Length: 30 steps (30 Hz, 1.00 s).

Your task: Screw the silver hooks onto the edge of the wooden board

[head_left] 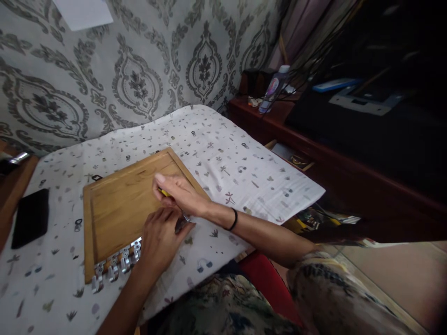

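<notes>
A wooden board [122, 209] with a raised rim lies on the patterned white cloth. Several shiny metal hooks [125, 261] line its near edge, left of my hands. My right hand [179, 193] is closed round a yellow-handled screwdriver [164, 192] above the board's near right part. A bit of metal shows below that fist, between the two hands. My left hand [162, 235] rests at the near edge, its fingers and thumb closed in on a small piece there. What that piece is stays mostly hidden by the fingers.
A black phone [30, 217] lies on the cloth [223, 158] at the left. To the right, a dark red desk [251, 109] carries a bottle [274, 89], cables and a blue item [335, 84]. An open drawer [289, 156] sits beneath it. Patterned wallpaper [139, 74] stands behind.
</notes>
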Tool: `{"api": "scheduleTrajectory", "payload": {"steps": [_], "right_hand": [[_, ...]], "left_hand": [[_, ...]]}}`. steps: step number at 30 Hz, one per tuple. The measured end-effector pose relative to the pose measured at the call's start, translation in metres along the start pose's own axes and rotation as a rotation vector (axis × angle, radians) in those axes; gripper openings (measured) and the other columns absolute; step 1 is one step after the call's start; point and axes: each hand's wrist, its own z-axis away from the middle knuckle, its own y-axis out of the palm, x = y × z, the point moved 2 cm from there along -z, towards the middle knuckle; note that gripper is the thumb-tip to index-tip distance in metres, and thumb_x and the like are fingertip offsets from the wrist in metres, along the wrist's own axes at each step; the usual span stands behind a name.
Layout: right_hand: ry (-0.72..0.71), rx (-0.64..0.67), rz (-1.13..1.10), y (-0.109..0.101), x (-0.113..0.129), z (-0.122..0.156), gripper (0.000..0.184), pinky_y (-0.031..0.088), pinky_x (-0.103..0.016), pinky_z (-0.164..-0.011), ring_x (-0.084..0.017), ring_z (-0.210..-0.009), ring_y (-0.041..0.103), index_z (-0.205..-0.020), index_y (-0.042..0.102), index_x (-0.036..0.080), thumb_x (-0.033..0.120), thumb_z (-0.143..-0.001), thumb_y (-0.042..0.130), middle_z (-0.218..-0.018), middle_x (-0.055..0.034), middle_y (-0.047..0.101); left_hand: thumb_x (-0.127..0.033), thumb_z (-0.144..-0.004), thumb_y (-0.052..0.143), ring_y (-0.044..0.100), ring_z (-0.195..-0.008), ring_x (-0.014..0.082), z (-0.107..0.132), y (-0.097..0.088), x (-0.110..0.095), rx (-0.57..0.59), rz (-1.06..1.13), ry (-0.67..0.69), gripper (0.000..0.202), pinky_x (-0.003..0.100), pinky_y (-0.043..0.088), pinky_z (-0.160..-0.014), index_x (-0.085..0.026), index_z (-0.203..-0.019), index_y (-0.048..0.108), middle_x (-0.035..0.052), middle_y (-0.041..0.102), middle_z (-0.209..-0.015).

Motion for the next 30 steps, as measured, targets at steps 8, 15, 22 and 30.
{"api": "scheduleTrajectory", "payload": {"steps": [8, 15, 22, 30], "right_hand": [[0.12, 0.494, -0.223, -0.026, 0.003, -0.023, 0.049, 0.052, -0.029, -0.087, -0.017, -0.09, 0.066, -0.067, 0.069, 0.013, 0.058, -0.082, 0.081, -0.093, -0.0092, 0.072], [0.256, 0.565, -0.329, -0.01, -0.005, -0.023, 0.041, 0.016, -0.021, -0.042, -0.007, -0.042, 0.017, -0.06, 0.043, 0.02, 0.023, -0.101, 0.043, -0.046, 0.0095, 0.028], [-0.145, -0.182, 0.106, 0.011, 0.002, 0.007, 0.061, 0.03, -0.026, -0.054, -0.009, -0.053, 0.03, -0.058, 0.036, 0.023, 0.055, -0.109, 0.035, -0.054, 0.0053, 0.033], [-0.058, -0.134, -0.003, 0.0, -0.003, 0.002, 0.062, 0.024, -0.025, -0.05, -0.008, -0.049, 0.027, -0.064, 0.043, 0.022, 0.071, -0.102, 0.038, -0.053, 0.008, 0.033]], "left_hand": [[-0.037, -0.09, 0.077, 0.072, -0.088, 0.0299, 0.0, 0.001, 0.001, 0.057, 0.022, -0.014, 0.018, 0.041, 0.052, -0.078, -0.02, -0.087, 0.072, 0.0053, 0.077, -0.09], [-0.034, -0.085, 0.082, 0.074, -0.089, 0.0314, 0.002, 0.002, 0.002, -0.021, -0.01, -0.005, 0.019, 0.04, 0.053, -0.079, -0.019, -0.091, 0.074, 0.0089, 0.08, -0.093], [-0.026, -0.086, 0.078, 0.073, -0.082, 0.0303, 0.002, 0.0, 0.002, -0.042, -0.007, 0.027, 0.01, 0.039, 0.052, -0.071, -0.018, -0.092, 0.075, 0.0093, 0.078, -0.088], [-0.032, -0.09, 0.076, 0.072, -0.088, 0.0284, 0.0, -0.001, 0.0, 0.032, 0.005, -0.021, 0.013, 0.039, 0.052, -0.077, -0.02, -0.09, 0.075, 0.0083, 0.078, -0.094]]}}
